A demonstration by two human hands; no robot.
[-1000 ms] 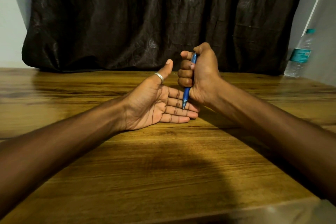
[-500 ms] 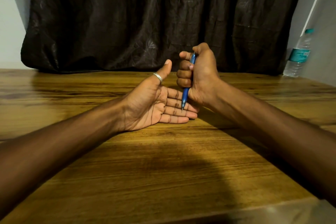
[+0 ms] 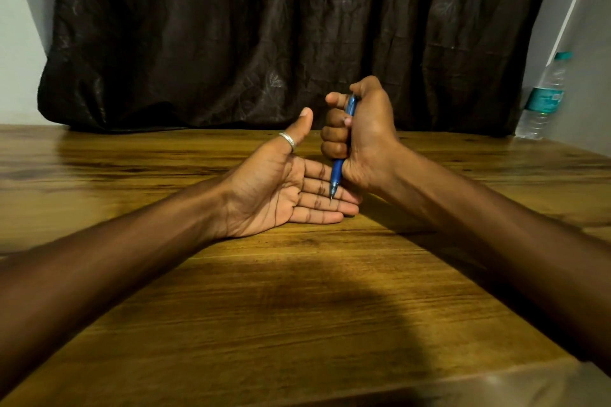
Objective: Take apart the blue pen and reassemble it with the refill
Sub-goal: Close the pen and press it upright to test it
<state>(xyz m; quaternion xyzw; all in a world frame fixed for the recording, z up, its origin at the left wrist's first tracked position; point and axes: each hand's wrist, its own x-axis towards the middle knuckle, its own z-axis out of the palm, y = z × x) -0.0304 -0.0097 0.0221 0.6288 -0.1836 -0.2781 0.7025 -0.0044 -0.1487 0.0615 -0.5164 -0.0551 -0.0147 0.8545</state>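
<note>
While the right hand is curled into a closed fist, the blue pen is clamped inside that grip, held nearly upright with its point downward. Only two parts of the pen are seen: a short blue stretch at the top of the fist, beside the raised forefinger, and the lower barrel with its metal tip below the fist. The tip is brought down to the fingers of the left hand; whether it touches them or stops just above cannot be told.

The left hand is laid flat and open, palm up, with nothing gripped in it. Its fingers are stretched under the fist and its thumb is lifted toward the knuckles of the right hand. A silver ring is worn on that thumb. The back of the left hand and both forearms are rested on the wooden bench, and a broad shadow is cast on the wood on the near side of the grip.

Beyond the grip, a dark crumpled curtain is hung along the far edge of the bench. Well apart from the fist, to its far right, a clear water bottle with a teal label and cap is stood upright at the bench corner.
</note>
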